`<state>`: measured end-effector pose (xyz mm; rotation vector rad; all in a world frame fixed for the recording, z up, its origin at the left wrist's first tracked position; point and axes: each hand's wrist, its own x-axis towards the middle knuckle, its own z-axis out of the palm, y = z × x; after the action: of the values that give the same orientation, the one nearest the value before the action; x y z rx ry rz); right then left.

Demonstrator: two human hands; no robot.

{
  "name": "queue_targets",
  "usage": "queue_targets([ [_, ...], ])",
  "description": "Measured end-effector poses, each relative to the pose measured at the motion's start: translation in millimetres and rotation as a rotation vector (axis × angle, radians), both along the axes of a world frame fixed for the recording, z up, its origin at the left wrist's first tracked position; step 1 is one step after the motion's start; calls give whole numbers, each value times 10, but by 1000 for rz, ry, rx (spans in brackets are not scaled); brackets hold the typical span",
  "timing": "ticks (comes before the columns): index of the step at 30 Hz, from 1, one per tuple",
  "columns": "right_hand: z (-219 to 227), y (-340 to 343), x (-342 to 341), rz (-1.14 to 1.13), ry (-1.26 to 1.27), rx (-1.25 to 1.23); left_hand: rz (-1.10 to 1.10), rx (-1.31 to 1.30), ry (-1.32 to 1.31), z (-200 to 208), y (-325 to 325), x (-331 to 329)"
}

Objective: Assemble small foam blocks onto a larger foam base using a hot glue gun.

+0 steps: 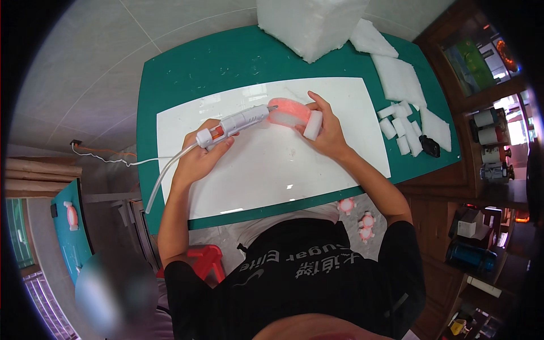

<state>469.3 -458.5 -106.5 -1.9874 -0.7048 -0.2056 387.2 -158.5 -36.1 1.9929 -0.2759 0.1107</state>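
My left hand (pixel 199 160) is closed around a white glue gun (pixel 245 119) with a clear, bent glue stick (pixel 167 174) trailing from its rear. The nozzle reaches the left edge of a round piece (pixel 294 106) with a pink rim and a whitish middle; whether it touches is too small to tell. Fingers of my right hand (pixel 333 135) grip this round piece from its right side. A small white foam block (pixel 313 125) stands against the rim there, between the round piece and my right palm.
Under my hands lies a glossy white board (pixel 255 175) on a green tabletop (pixel 198 62). A big white foam block (pixel 311 25), foam slabs (pixel 399 79), small foam pieces (pixel 403 129) and a black object (pixel 430 146) sit around it. A white cord (pixel 148 161) crosses the left edge.
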Motion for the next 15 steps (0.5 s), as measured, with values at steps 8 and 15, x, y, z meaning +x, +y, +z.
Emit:
queue_targets([
  [8, -35, -21, -42, 37, -29, 35, 35, 70, 18, -78, -45, -56],
  [15, -12, -14, -29, 49, -61, -4, 65, 59, -15, -173, -23, -82],
])
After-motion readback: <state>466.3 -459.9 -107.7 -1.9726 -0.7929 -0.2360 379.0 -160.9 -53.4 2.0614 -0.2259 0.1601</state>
